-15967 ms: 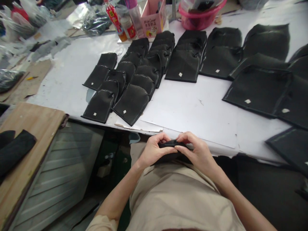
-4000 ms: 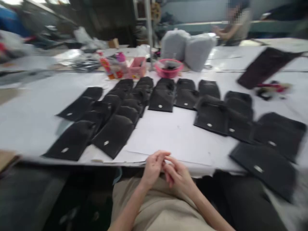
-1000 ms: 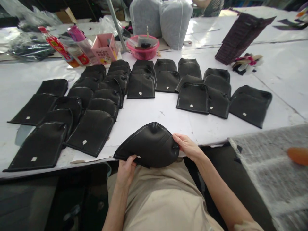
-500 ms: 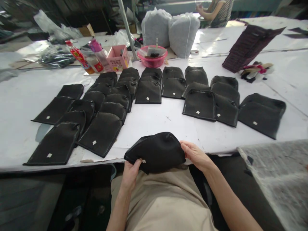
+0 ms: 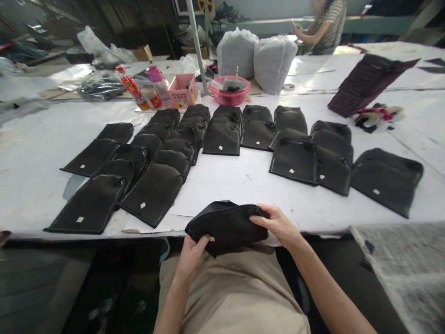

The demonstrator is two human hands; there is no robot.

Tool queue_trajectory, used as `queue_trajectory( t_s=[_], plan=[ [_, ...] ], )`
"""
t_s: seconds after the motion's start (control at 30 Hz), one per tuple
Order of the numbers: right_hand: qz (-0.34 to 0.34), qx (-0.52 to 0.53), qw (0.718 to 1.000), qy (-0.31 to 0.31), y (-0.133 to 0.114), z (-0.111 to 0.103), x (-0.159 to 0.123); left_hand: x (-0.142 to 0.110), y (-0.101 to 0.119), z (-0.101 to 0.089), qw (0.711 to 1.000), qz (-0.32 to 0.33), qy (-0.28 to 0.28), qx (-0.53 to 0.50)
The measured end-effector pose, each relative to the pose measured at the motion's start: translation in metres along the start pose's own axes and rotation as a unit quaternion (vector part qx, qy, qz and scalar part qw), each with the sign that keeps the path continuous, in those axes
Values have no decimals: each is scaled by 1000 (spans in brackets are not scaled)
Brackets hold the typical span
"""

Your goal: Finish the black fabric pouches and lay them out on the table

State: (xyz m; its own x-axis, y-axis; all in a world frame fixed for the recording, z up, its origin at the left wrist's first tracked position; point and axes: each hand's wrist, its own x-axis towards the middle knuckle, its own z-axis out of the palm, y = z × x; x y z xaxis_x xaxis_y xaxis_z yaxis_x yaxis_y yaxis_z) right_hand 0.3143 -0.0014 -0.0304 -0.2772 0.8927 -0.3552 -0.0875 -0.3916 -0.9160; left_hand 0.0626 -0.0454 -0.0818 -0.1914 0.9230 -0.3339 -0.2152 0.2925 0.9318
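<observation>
Fabric [image 5: 231,228], black and bowed, is up at the near edge of the table [image 5: 236,181], just above the lap! The left hand [image 5: 193,255] pinches its left end, thumb beside a white patch [image 5: 212,239], fingers mostly hidden underneath. The right hand [image 5: 278,225], partly curled, has its thumb and fingertips on the right end. So 2 hands on 1 piece, and the step looks to be working its edge. Another fold or layer peeks out behind; which, I can't tell. Next move seems to call for a steady left pinch and careful right fingers. Beyond, similar black pieces [image 5: 153,188] lie overlapping.
</observation>
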Motion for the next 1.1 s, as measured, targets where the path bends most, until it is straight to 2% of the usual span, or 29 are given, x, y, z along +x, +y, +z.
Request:
queue_trajectory(
  t_s=[0.2, 0.33, 0.4, 0.5, 0.57, 0.63, 0.73, 0.8, 0.87, 0.93, 1.0, 1.1],
  plan=[
    [32, 49, 998, -35, 4, -1, 1, 1, -2, 0, 1000, 0, -11, 9],
    [75, 85, 993, -15, 10, 0, 4, 2, -2, 2, 1000, 5, -1, 5],
    [69, 105, 992, 1, 12, -1, 5, 1, -1, 4, 1000, -4, 6, 0],
    [32, 117, 992, -28, 14, -3, 5, 0, 0, 7, 1000, -9, 19, 0],
    [21, 94, 994, -43, 15, -3, 4, -1, 1, 8, 1000, -9, 21, -1],
    [29, 61, 998, -19, 16, -2, 4, -2, 3, 8, 1000, -11, 13, -2],
    [31, 34, 998, 32, 14, -2, 0, -4, 11, 4, 999, -17, -25, -11],
    [14, 11, 999, 39, 8, -4, -6, -4, 20, 1, 997, -13, -66, -33],
    [1, -32, 999, 27, -1, -8, -13, -2, 32, 0, 994, 22, -93, -62],
    [-9, -82, 997, 7, -12, -12, -19, 1, 45, 1, 989, 92, -101, -63],
    [-21, -127, 992, -14, -23, -16, -26, 6, 59, 4, 979, 157, -129, -13],
    [-46, -174, 984, -11, -37, -24, -36, 14, 78, 8, 941, 207, -239, 122]
  ],
)
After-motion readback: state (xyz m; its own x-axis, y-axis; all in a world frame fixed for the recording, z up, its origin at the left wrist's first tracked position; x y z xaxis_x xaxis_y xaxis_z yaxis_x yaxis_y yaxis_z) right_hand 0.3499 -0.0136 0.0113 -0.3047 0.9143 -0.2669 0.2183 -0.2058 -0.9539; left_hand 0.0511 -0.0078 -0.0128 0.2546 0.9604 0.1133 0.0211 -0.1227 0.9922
